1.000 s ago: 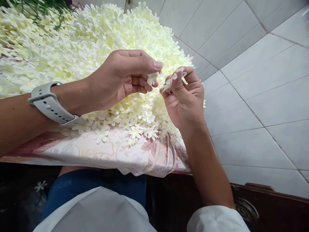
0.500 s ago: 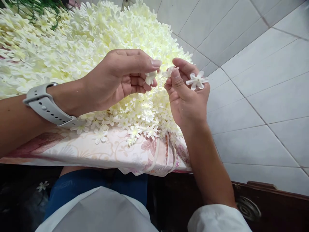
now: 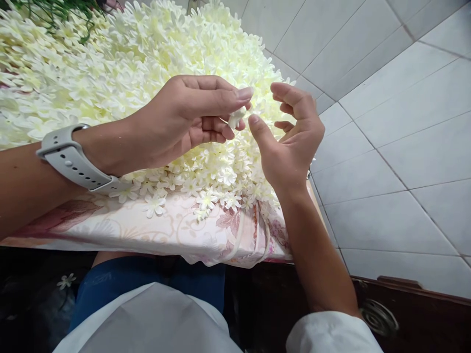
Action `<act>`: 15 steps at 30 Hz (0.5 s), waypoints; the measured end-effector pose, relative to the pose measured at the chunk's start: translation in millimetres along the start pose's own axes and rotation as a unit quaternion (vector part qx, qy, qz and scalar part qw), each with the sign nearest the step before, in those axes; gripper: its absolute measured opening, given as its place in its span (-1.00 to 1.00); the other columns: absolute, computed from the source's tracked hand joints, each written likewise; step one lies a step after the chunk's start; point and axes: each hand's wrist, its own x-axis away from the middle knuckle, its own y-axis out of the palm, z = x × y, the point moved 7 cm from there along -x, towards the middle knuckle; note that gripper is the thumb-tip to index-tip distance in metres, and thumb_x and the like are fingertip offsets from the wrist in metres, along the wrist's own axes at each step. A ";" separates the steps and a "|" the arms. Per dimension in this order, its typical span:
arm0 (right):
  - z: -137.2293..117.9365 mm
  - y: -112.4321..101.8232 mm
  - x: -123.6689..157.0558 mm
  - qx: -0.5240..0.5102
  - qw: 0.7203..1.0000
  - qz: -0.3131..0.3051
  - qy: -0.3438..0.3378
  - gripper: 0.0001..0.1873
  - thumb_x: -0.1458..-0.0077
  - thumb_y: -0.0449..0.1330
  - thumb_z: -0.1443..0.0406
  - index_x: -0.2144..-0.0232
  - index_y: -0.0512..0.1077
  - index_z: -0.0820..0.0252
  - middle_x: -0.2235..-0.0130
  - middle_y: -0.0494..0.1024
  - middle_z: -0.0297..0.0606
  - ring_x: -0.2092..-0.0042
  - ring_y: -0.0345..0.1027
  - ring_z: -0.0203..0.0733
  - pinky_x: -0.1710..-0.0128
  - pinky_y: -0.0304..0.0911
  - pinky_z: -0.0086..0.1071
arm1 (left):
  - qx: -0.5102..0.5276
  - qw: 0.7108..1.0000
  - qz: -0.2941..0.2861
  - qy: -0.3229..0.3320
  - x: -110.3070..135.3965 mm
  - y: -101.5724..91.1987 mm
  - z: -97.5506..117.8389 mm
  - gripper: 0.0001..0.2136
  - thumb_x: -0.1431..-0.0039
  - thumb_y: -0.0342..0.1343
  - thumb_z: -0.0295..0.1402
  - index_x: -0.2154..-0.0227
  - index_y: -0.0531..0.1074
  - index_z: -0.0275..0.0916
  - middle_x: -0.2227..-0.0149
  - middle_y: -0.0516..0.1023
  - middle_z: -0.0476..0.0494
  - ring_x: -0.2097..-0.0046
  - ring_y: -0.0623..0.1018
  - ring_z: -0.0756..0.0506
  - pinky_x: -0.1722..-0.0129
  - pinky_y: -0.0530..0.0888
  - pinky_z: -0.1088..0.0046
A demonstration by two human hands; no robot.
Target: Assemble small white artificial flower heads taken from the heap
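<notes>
My left hand [image 3: 206, 110], with a grey watch strap [image 3: 75, 159] on the wrist, pinches a small white artificial flower [image 3: 237, 117] between thumb and fingers. Close by on the right, my right hand [image 3: 290, 132] is raised with thumb and fingers apart and nothing visible between them. A bit of white shows at the outer edge of that wrist; I cannot make out what it is. Behind and below both hands spreads a large heap of cream-white artificial flowers [image 3: 121, 83].
A floral-patterned cloth [image 3: 147, 230] covers the table, with loose flowers near its front edge. Green stems [image 3: 62, 17] lie at the back left. White wall tiles [image 3: 382, 147] rise on the right. One flower [image 3: 66, 281] is down low at the left.
The white flowers that were at my right hand's fingers have left them, and that hand has opened. My left hand has shifted slightly right, still pinching its flower.
</notes>
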 end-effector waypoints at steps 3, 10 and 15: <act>-11.7 2.2 3.6 -0.042 0.999 -0.015 -0.028 -0.88 -0.27 0.31 0.21 0.15 0.61 -0.13 0.04 0.59 -0.31 -0.06 0.46 -0.09 -0.03 0.40 -0.16 | 0.005 1.000 -0.019 0.006 -0.3 -1.9 -3.3 -0.88 -0.23 0.35 -0.37 0.39 0.60 -0.30 0.39 0.56 -0.05 0.37 0.57 0.06 0.19 0.55 0.51; -15.1 16.2 3.4 -0.166 0.977 -0.131 -0.009 -0.77 -0.09 0.47 0.03 0.30 0.60 -0.06 0.21 0.59 -0.35 0.12 0.50 -0.19 0.20 0.46 -0.26 | -0.016 0.998 -0.055 0.014 -0.4 -2.9 -10.0 -0.81 -0.10 0.47 -0.30 0.33 0.59 -0.24 0.49 0.55 -0.04 0.39 0.53 0.04 0.32 0.48 0.53; -11.7 17.6 1.7 -0.219 0.965 -0.140 -0.021 -0.71 -0.02 0.51 0.02 0.41 0.55 -0.01 0.32 0.51 -0.41 0.21 0.47 -0.28 0.28 0.47 -0.35 | -0.025 0.996 -0.080 0.010 -3.1 -0.3 -8.3 -0.80 -0.11 0.47 -0.28 0.35 0.60 -0.27 0.46 0.54 -0.05 0.38 0.53 0.03 0.28 0.49 0.49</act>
